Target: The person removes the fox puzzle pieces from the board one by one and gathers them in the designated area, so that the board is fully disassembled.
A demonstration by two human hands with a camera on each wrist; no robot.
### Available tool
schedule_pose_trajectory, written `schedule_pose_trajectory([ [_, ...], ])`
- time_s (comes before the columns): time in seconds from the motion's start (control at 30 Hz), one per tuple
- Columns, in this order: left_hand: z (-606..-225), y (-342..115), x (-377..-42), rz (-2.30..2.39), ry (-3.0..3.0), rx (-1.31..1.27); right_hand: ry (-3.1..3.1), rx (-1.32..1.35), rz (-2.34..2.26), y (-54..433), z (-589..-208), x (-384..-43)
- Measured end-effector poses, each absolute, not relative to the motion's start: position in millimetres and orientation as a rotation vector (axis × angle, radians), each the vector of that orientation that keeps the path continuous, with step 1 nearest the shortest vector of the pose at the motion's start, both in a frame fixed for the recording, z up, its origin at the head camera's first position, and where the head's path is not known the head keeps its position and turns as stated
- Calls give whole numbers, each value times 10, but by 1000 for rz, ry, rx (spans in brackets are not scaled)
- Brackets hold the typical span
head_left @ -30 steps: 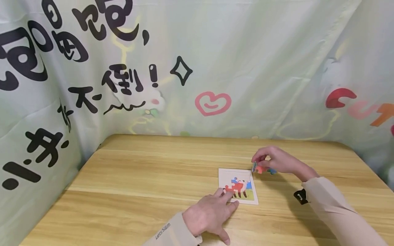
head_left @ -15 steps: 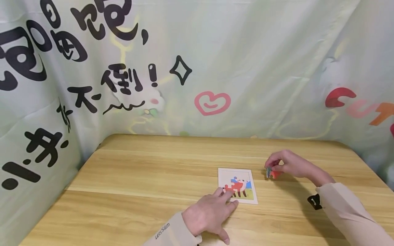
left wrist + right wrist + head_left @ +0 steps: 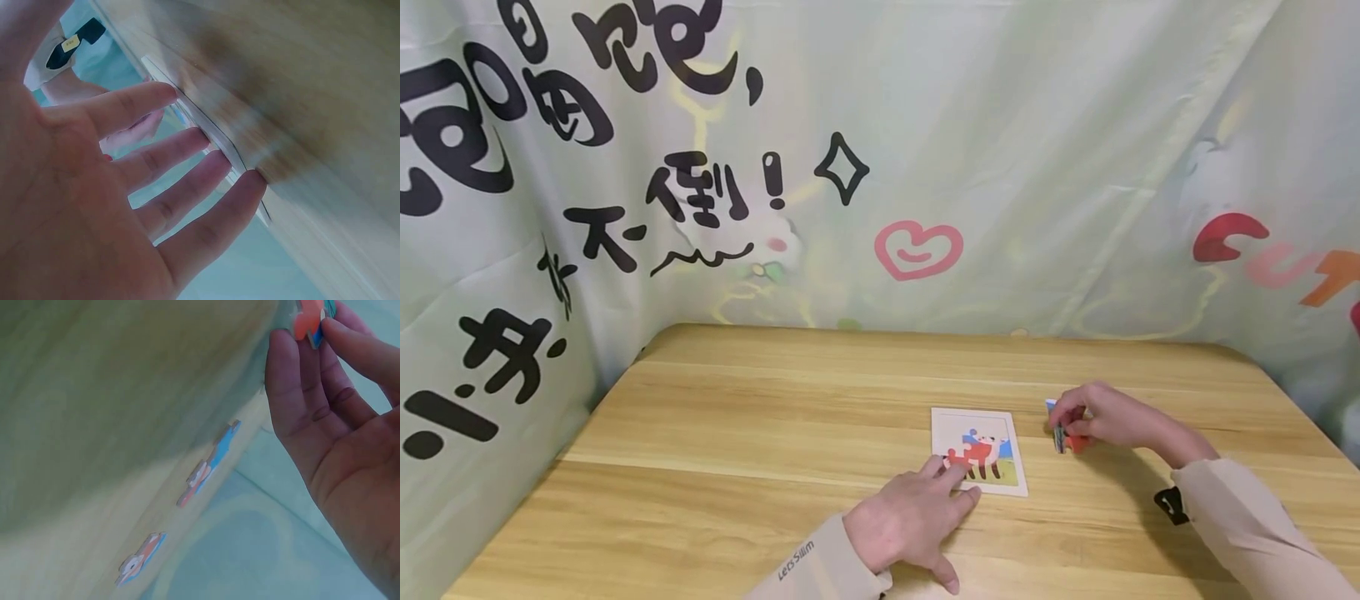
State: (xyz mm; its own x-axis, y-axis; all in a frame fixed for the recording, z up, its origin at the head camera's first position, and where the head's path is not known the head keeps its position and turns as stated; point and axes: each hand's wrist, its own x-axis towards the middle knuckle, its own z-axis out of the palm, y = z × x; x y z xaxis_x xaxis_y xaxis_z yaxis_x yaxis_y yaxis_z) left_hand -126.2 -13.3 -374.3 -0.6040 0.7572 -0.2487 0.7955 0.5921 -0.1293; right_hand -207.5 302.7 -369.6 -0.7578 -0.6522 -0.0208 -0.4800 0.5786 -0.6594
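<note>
In the head view, a white-framed jigsaw board [image 3: 1018, 471], partly filled with a red-and-white animal picture, lies on the table. My left hand [image 3: 913, 517] rests with spread fingers on its lower left edge, covering that corner; the left wrist view shows the fingertips along the board's rim [image 3: 215, 131]. To the right of the board, my right hand [image 3: 1108, 417] pinches jigsaw pieces [image 3: 309, 322] in red and blue between thumb and fingers. The fingers hide part of them, so their number is unclear. Some blue [image 3: 1051, 405] shows just left of the fingers.
Two loose jigsaw pieces lie on the wooden table in the right wrist view, one mostly blue [image 3: 215, 456] and one orange and white [image 3: 140, 559]. A printed curtain [image 3: 1037, 167] hangs behind the table [image 3: 737, 417]. A black device [image 3: 1171, 505] is at the right wrist.
My right hand has moved from the board's upper right corner rightward and slightly nearer, carrying the pieces, which have turned in its fingers. The left hand and board stay put.
</note>
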Motion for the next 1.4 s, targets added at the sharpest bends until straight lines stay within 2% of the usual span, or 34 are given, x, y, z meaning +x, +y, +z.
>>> schedule_pose_trajectory([
  [0.27,-3733,-127,-1264,-336,2648,1296,2557,-940,-925,3023,-3731,-2057],
  [0.57,-3727,-135,-1259,-352,2653,1297,2689,-1064,-798,2991,-3675,-2107],
  [0.93,-3738,-132,-1264,-359,2649,1303,2679,-1134,-791,2616,-3520,-2191],
  [1.4,-3731,-137,-1267,-339,2649,1308,2592,-1086,-805,2195,-3638,-2271],
])
